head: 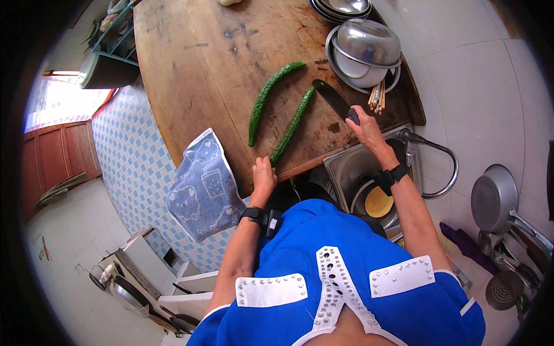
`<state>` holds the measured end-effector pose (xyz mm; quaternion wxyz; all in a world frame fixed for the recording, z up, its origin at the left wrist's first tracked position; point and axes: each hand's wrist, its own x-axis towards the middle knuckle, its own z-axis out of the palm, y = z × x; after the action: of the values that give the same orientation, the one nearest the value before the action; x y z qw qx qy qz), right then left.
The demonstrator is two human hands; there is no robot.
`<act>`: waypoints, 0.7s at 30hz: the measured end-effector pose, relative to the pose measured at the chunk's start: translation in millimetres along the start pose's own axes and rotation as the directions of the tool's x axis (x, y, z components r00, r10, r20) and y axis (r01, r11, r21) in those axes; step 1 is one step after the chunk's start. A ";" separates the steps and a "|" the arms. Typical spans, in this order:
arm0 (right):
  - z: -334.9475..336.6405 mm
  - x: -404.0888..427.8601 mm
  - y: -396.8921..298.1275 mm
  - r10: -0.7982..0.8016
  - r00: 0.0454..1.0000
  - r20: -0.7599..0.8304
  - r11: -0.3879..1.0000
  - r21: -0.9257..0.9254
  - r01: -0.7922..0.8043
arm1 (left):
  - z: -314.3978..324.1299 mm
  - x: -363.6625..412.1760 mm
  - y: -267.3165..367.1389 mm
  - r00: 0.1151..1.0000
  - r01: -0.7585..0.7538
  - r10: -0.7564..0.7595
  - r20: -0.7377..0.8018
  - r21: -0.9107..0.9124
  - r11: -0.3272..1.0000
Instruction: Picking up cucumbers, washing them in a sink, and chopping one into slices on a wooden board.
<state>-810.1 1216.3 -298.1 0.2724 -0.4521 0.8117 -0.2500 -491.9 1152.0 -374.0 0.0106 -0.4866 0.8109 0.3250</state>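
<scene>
Two long green cucumbers lie on the wooden table. The nearer cucumber (295,125) runs slantwise, its near end under the fingers of my left hand (264,176), which grips it at the table's front edge. Farther off to the left, the second cucumber (269,97) curves and touches neither hand. My right hand (366,127) holds a kitchen knife (332,97) by its dark handle. The dark blade points away to the left, with its tip close to the nearer cucumber's far end. Whether the blade touches the cucumber I cannot tell.
A blue patterned towel (205,190) hangs over the table's (194,78) left front edge. Stacked metal bowls (368,41) and several chopsticks (378,99) stand at the right back. Below my right forearm is a steel sink (346,168) with a curved faucet (452,160). A pan (493,203) hangs at right.
</scene>
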 end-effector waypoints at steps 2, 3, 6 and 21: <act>6.8 -1.7 7.0 -0.006 1.000 -0.009 1.000 -0.021 0.005 | -0.5 0.6 1.1 1.000 -0.021 0.021 -0.013 -0.013 1.000; 11.8 -3.3 12.1 -0.012 1.000 -0.016 0.999 -0.041 0.012 | -1.5 0.6 1.2 1.000 -0.026 0.026 -0.011 -0.012 1.000; 21.1 -8.9 26.0 -0.002 0.999 -0.040 1.000 0.025 0.003 | -1.5 4.5 -1.3 0.999 0.001 0.002 0.046 -0.065 0.998; -11.6 -53.9 4.2 0.116 0.976 -0.182 0.990 0.106 -0.098 | -4.4 32.8 64.9 0.970 0.225 0.048 0.236 -0.959 0.173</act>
<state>-796.5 1267.0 -280.8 0.2293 -0.3685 0.8440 -0.3152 -559.4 1144.4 -348.0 -0.1981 -0.3883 0.3773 0.8171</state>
